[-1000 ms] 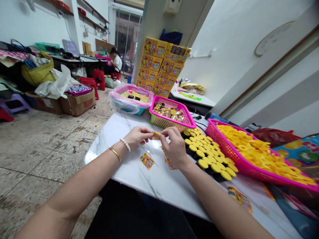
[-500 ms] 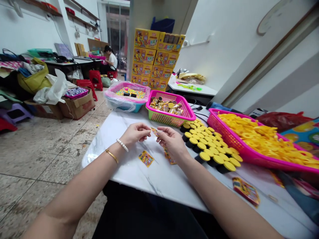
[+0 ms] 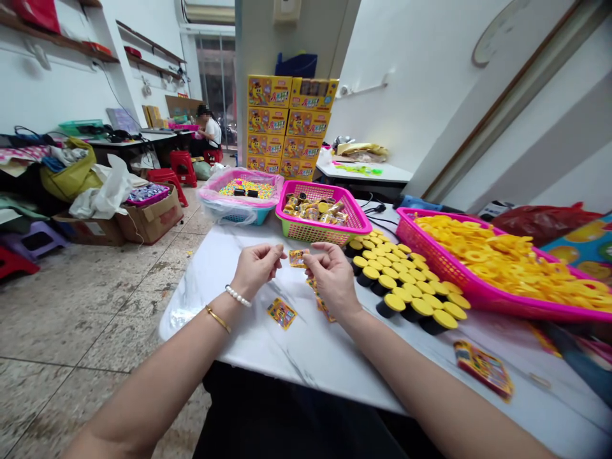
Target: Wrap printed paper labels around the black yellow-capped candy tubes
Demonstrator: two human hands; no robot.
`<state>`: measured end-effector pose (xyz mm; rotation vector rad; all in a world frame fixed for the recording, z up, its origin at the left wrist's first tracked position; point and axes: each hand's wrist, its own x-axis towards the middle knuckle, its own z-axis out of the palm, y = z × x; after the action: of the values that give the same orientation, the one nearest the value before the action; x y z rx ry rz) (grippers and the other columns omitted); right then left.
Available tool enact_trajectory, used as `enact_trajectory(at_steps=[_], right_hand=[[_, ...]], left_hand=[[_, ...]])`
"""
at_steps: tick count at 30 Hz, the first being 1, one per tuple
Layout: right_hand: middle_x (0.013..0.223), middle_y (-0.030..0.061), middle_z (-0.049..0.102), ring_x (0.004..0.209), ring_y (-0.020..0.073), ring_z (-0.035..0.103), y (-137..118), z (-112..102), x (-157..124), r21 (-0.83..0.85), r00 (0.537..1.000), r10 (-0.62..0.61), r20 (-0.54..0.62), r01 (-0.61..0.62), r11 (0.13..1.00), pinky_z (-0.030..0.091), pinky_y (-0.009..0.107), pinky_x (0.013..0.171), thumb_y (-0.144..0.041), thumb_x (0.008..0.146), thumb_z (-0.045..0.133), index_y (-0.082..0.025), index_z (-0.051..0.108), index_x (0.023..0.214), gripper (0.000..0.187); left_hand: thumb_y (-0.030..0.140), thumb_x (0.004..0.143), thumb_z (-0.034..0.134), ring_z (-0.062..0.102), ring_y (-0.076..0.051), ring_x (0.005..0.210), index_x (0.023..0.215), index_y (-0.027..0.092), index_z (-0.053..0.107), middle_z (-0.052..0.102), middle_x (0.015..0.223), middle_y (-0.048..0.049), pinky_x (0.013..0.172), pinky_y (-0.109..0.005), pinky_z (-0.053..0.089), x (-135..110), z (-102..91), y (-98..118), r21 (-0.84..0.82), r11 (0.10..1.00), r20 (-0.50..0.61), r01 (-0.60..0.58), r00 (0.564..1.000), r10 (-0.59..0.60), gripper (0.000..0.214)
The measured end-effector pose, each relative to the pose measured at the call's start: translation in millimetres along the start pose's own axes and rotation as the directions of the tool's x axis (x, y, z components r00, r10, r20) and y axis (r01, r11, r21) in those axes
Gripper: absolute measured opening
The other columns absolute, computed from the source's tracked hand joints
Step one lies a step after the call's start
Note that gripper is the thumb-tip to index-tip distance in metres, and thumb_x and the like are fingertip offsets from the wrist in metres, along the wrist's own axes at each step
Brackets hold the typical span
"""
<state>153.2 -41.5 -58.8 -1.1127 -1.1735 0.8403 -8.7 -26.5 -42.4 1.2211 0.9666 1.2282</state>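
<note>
My right hand (image 3: pixel 332 280) pinches a small yellow-orange printed label (image 3: pixel 297 258) between thumb and fingers, above the white marbled table. Close to its left edge, my left hand (image 3: pixel 258 271) is closed in a pinch; anything between those fingertips is too small to make out. A loose printed label (image 3: pixel 282 313) lies flat on the table below the hands. More labels (image 3: pixel 325 310) show partly under my right hand. Right of that hand stand rows of black cups with yellow lids (image 3: pixel 392 302).
Behind are a pink-and-green basket (image 3: pixel 356 220) of wrapped pieces and a plastic-lined basket (image 3: pixel 268 215) of colourful beads. A pink basket (image 3: pixel 433 271) holds yellow plastic parts. A label stack (image 3: pixel 484 368) lies front right. Yellow boxes (image 3: pixel 268 121) are piled behind; a person (image 3: pixel 210 132) sits far back.
The label in my right hand has turned and now shows more of its printed face. My left fingertips have drawn closer together. The camera view has shifted slightly.
</note>
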Motion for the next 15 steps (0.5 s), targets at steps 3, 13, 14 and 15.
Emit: enact_trajectory(at_steps=[3, 13, 14, 15], right_hand=[[0.059, -0.0079, 0.059, 0.053, 0.0122, 0.055, -0.3, 0.4, -0.2, -0.001, 1.000, -0.019, -0.020, 0.019, 1.000, 0.045, 0.025, 0.054, -0.043, 0.074, 0.073, -0.022, 0.051, 0.101, 0.041], [0.064, -0.0062, 0.062, 0.055, 0.0122, 0.056, 2.5, 3.7, -6.8, -0.009, 0.997, -0.077, 0.020, 0.077, 0.997, 0.047, 0.026, 0.056, -0.040, 0.077, 0.072, -0.022, 0.052, 0.105, 0.039], [0.065, -0.0060, 0.063, 0.055, 0.0123, 0.056, 3.1, 4.3, -7.8, -0.018, 0.996, -0.088, 0.022, 0.088, 0.996, 0.047, 0.026, 0.056, -0.040, 0.077, 0.072, -0.022, 0.052, 0.105, 0.039], [0.065, -0.0059, 0.063, 0.056, 0.0124, 0.057, 3.7, 4.8, -8.6, -0.030, 0.995, -0.101, 0.022, 0.101, 0.994, 0.047, 0.026, 0.057, -0.039, 0.077, 0.072, -0.022, 0.052, 0.106, 0.039]], left_hand=[[0.064, 0.065, 0.073, 0.038, -0.004, 0.039, 0.069, 0.011, 0.068, 0.051, 0.051, 0.0026, 0.039, -0.020, 0.025, 1.4, 0.1, -2.0, -0.003, 1.000, -0.067, 0.021, 0.998, -0.021, 0.053], [0.060, 0.056, 0.080, 0.031, -0.005, 0.047, 0.070, 0.011, 0.074, 0.043, 0.048, 0.0047, 0.045, -0.021, 0.021, 1.2, -0.4, -0.6, 0.065, 0.995, 0.011, 0.071, 0.997, -0.072, 0.052], [0.058, 0.054, 0.081, 0.030, -0.005, 0.047, 0.073, 0.010, 0.075, 0.043, 0.049, 0.0050, 0.045, -0.021, 0.020, 1.9, -0.8, -1.2, 0.042, 0.995, 0.019, 0.091, 0.996, -0.092, 0.052], [0.057, 0.052, 0.083, 0.030, -0.004, 0.047, 0.075, 0.010, 0.076, 0.044, 0.050, 0.0047, 0.045, -0.021, 0.019, 2.7, -1.3, -1.9, 0.015, 0.994, 0.025, 0.105, 0.994, -0.106, 0.052]])
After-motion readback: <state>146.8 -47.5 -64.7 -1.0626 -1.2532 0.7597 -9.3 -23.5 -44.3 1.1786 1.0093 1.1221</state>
